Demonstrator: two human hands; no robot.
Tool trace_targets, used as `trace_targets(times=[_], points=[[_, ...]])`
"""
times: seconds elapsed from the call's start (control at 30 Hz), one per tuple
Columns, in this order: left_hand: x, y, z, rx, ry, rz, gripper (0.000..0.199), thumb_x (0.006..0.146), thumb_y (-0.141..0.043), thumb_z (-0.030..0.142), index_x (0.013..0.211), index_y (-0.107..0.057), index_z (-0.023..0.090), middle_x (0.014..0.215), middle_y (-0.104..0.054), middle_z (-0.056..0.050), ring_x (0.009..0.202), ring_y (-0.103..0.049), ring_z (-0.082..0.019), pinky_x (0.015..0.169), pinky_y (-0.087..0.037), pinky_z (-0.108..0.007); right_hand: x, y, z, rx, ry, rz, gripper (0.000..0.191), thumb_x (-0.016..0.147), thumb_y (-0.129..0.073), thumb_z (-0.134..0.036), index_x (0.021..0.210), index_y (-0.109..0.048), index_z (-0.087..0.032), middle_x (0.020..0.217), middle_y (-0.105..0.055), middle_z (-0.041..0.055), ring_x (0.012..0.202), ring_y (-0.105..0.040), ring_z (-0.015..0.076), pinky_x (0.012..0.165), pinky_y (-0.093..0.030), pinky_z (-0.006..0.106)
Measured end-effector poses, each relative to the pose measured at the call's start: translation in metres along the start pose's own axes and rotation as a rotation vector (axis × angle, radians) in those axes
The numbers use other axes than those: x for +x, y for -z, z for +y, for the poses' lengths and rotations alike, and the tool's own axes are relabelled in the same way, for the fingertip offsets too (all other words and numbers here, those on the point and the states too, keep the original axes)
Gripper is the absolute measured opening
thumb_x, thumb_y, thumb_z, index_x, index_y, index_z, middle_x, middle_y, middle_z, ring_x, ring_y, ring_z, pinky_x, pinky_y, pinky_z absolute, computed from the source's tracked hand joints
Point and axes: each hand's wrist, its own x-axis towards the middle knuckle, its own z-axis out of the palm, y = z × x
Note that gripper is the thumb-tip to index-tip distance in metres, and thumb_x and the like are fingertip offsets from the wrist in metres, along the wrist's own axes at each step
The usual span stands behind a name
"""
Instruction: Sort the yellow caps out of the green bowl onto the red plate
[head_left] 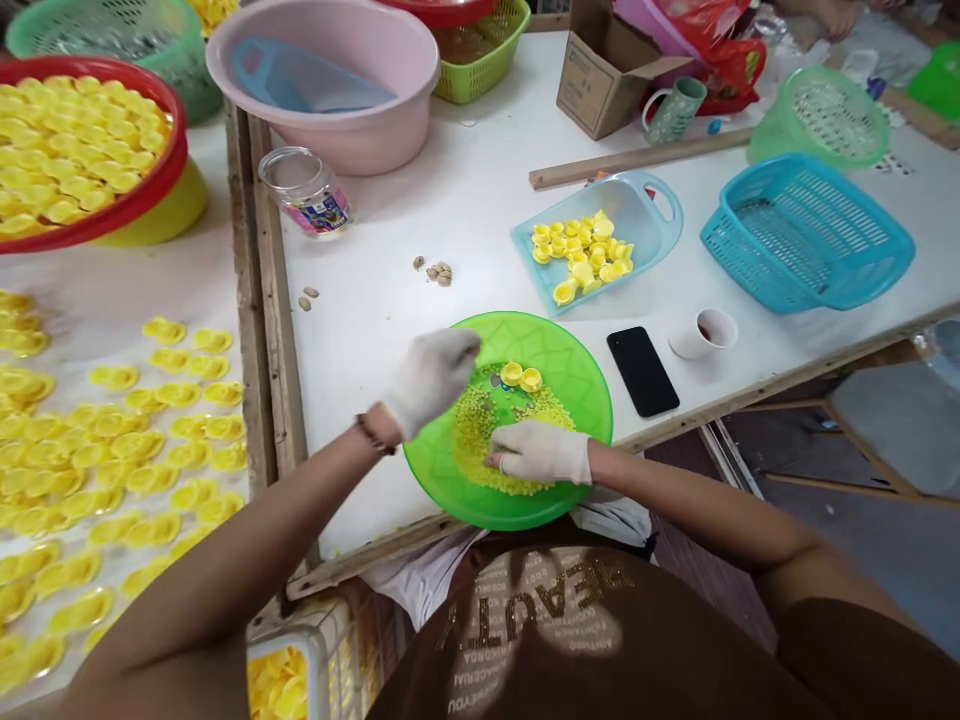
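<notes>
At the far left, a red basin (178, 165) is filled with small yellow plastic cups, and more yellow cups (112, 460) are spread over the white surface below it. Near the wooden edging of the bench (360, 250), a pink basin (375, 120) is set, with a blue scoop (300, 75) laid inside. A clear jar (307, 195) with a printed label is placed just in front of it, and a few brown nuts (441, 273) are scattered nearer the middle.

The left hand (435, 380), covered by a white glove, is raised over the left part of a round green tray (577, 400). Its fingers are curled in; whether anything is pinched by the fingertips cannot be told. On the tray, small yellow-green beads (480, 455) are heaped in a ring, and two yellow cup pieces (521, 377) are placed side by side at its far edge. The right hand (536, 452), also gloved, is lowered to the near part of the beads with its fingers bent; how far they are closed, and on what, is hidden.

Beyond the tray, a translucent blue dustpan-shaped scoop (652, 225) is partly filled with yellow cup pieces. Farther right, a black phone (643, 371), a white cup (703, 334) and a blue basket (806, 235) are set out on the bench.
</notes>
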Motion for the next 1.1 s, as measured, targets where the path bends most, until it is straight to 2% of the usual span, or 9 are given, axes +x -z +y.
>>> trace_targets(times=[0.07,0.13,0.23,0.33,0.47,0.57,0.7,0.9,1.1], points=[[-0.006,-0.041,0.010,-0.043,0.023,-0.070,0.035,0.099,-0.063,0.039,0.129,-0.063,0.019,0.131,-0.062,-0.012,0.112,-0.064,-0.024,0.094,-0.057,-0.044,-0.004,0.012,0.003,0.214,-0.005,0.068,0.028,0.093,-0.060,-0.033,0.069,-0.053,-0.020,0.062,-0.053,-0.0027,0.055,-0.048,0.0103,0.056,-0.038,0.025],[-0.009,-0.065,0.013,-0.057,0.037,-0.124,0.036,0.098,-0.065,0.037,0.130,-0.063,0.020,0.132,-0.062,-0.012,0.114,-0.064,-0.025,0.094,-0.057,-0.043,-0.010,0.022,0.007,0.532,-0.066,0.102,0.029,0.095,-0.055,-0.042,0.074,-0.049,-0.022,0.059,-0.048,-0.0053,0.047,-0.041,0.0088,0.048,-0.032,0.023],[-0.010,-0.077,0.012,-0.090,0.070,-0.184,0.037,0.097,-0.067,0.036,0.130,-0.063,0.020,0.132,-0.062,-0.011,0.115,-0.064,-0.025,0.094,-0.057,-0.042,-0.015,0.034,0.013,1.160,-0.128,0.168,0.033,0.090,-0.059,-0.051,0.081,-0.045,-0.022,0.062,-0.046,-0.0072,0.045,-0.039,0.0076,0.043,-0.028,0.021],[-0.015,-0.074,0.008,-0.116,0.112,-0.227,0.035,0.099,-0.064,0.037,0.129,-0.063,0.018,0.129,-0.063,-0.011,0.110,-0.065,-0.024,0.092,-0.058,-0.042,-0.012,0.042,0.014,1.434,-0.090,0.278,0.038,0.086,-0.066,-0.053,0.084,-0.044,-0.022,0.064,-0.046,-0.0080,0.045,-0.038,0.0060,0.043,-0.026,0.020],[-0.036,-0.064,-0.003,-0.185,0.188,-0.297,0.034,0.091,-0.072,0.042,0.109,-0.069,0.013,0.102,-0.070,-0.009,0.088,-0.069,-0.020,0.076,-0.061,-0.034,0.000,0.048,0.003,1.499,0.025,0.457,0.045,0.084,-0.070,-0.060,0.085,-0.044,-0.023,0.063,-0.044,-0.0095,0.042,-0.032,0.0046,0.041,-0.021,0.020],[-0.054,-0.062,-0.011,-0.476,0.332,-0.351,0.041,0.076,-0.084,0.043,0.097,-0.067,0.013,0.089,-0.067,-0.004,0.079,-0.067,-0.017,0.072,-0.061,-0.030,0.009,0.047,-0.009,1.439,0.167,0.605,0.047,0.084,-0.069,-0.064,0.083,-0.045,-0.023,0.063,-0.047,-0.0084,0.044,-0.038,0.0056,0.042,-0.028,0.020],[-0.068,-0.066,-0.016,-0.758,0.455,-0.291,0.048,0.064,-0.093,0.043,0.088,-0.064,0.014,0.085,-0.063,-0.001,0.076,-0.065,-0.013,0.072,-0.062,-0.028,0.017,0.041,-0.019,1.354,0.336,0.741,0.044,0.089,-0.066,-0.062,0.081,-0.047,-0.023,0.067,-0.050,-0.0058,0.050,-0.051,0.0091,0.045,-0.040,0.023],[-0.070,-0.072,-0.017,-0.843,0.430,-0.245,0.049,0.059,-0.097,0.041,0.086,-0.068,0.013,0.086,-0.064,-0.002,0.077,-0.065,-0.013,0.071,-0.063,-0.027,0.018,0.040,-0.023,1.400,0.317,0.741,0.044,0.090,-0.066,-0.062,0.081,-0.044,-0.024,0.066,-0.048,-0.0064,0.052,-0.051,0.0094,0.046,-0.041,0.024],[-0.073,-0.063,-0.015,-0.848,0.394,-0.185,0.045,0.061,-0.096,0.037,0.088,-0.070,0.013,0.084,-0.067,-0.002,0.077,-0.066,-0.013,0.072,-0.061,-0.026,0.000,0.048,-0.011,1.328,0.235,0.656,0.042,0.092,-0.062,-0.059,0.081,-0.043,-0.024,0.062,-0.041,-0.0094,0.045,-0.036,0.0067,0.045,-0.029,0.022]])
